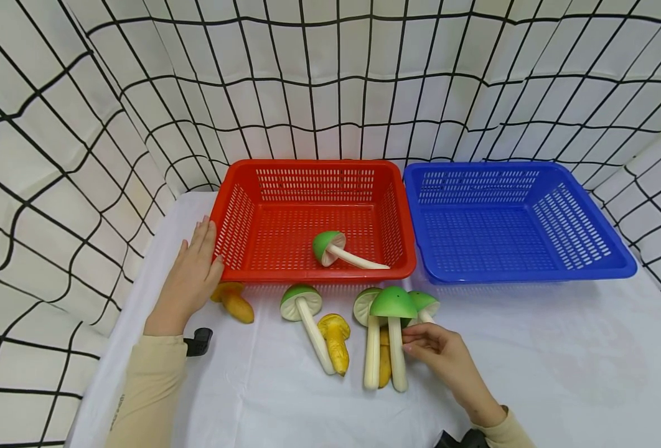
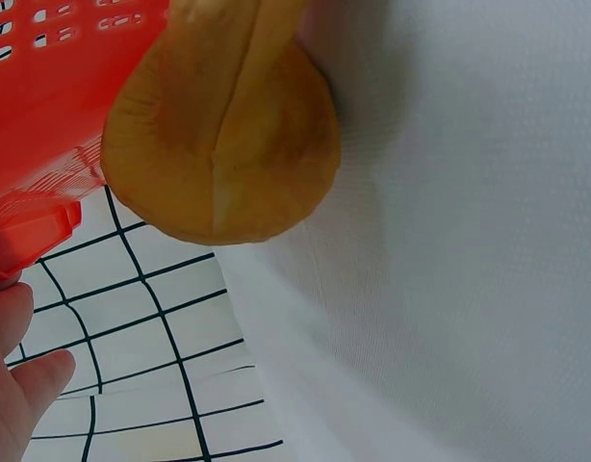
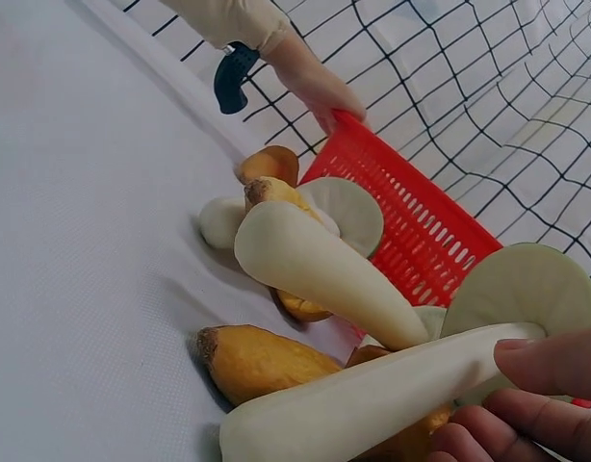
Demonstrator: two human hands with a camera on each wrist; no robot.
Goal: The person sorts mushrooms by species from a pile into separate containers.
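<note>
While the right hand bends its fingers beside the front mushroom's stem, I can't tell if they pinch

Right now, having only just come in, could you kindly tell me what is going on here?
A person's right hand is at the stem of a green-capped mushroom in a cluster; whether it is gripped is hard to tell. The left hand rests against the left side of the red basket, near a brownish-yellow mushroom. Another green-capped one lies inside that basket; more mushrooms lie in front. A blue basket stands to the right.
</note>
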